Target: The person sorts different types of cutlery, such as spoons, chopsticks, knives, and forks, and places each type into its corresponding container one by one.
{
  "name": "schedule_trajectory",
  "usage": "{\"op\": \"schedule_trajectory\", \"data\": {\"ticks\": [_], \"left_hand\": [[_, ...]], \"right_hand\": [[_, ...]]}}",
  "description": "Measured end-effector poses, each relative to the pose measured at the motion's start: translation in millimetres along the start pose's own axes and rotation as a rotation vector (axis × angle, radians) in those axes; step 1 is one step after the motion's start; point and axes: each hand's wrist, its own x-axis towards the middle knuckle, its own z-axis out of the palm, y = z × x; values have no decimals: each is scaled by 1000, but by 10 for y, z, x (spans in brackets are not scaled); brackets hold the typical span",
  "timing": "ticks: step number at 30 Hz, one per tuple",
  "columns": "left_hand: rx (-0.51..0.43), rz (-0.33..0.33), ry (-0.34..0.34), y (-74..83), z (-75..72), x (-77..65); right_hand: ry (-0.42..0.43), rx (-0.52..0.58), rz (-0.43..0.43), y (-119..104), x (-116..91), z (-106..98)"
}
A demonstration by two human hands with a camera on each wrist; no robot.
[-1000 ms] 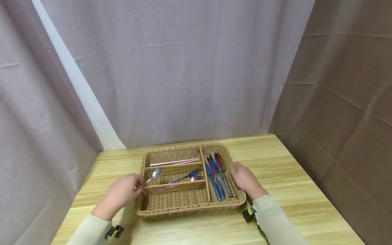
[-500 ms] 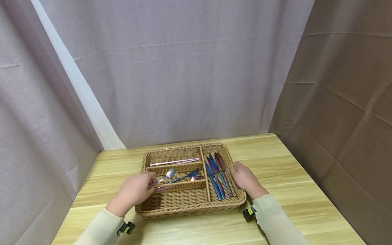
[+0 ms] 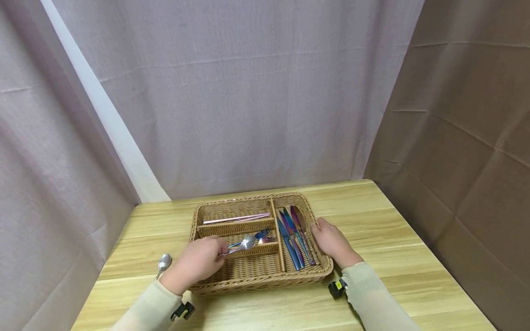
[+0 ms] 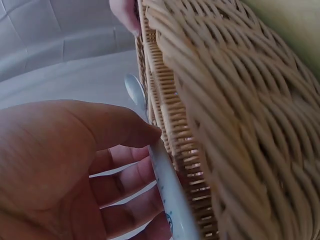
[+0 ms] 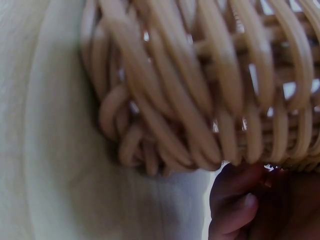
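My left hand point(image 3: 198, 261) pinches the handle of a metal spoon point(image 3: 248, 242), held above the front left part of a wicker cutlery basket point(image 3: 256, 279). In the left wrist view, thumb and fingers hold the pale, patterned handle point(image 4: 172, 195) beside the basket's woven wall. The bowl of the spoon points right, near the divider in front of the forks. At the basket's right rim my right hand point(image 3: 334, 243) grips the edge. Fingers point(image 5: 235, 215) curl below the weave in the right wrist view. A second spoon point(image 3: 164, 261) lies on the table, partly hidden behind my left wrist.
Several blue and purple knives point(image 3: 295, 243) fill the basket's right compartment. Pink chopsticks point(image 3: 236, 219) lie in the back compartment, and forks point(image 3: 262, 234) in the middle one. Wooden table point(image 3: 397, 257) surrounds the basket; curtains point(image 3: 265, 101) stand behind and at both sides.
My left hand has moved right with its spoon, from the basket's left edge to over the front compartments. The second spoon on the table has come into view. My right hand has stayed put.
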Motion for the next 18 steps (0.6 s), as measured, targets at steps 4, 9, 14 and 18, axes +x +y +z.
{"op": "schedule_trajectory", "data": {"ticks": [4, 9, 14, 18], "left_hand": [[-10, 10, 0, 29, 56, 18], [-9, 28, -24, 89, 119, 27], [-21, 31, -71, 152, 165, 15], [-28, 35, -86, 177, 189, 11]], "right_hand": [[2, 0, -4, 1, 2, -4], [-5, 4, 0, -1, 1, -15], [-20, 4, 6, 0, 0, -7], [-19, 6, 6, -3, -4, -8]]}}
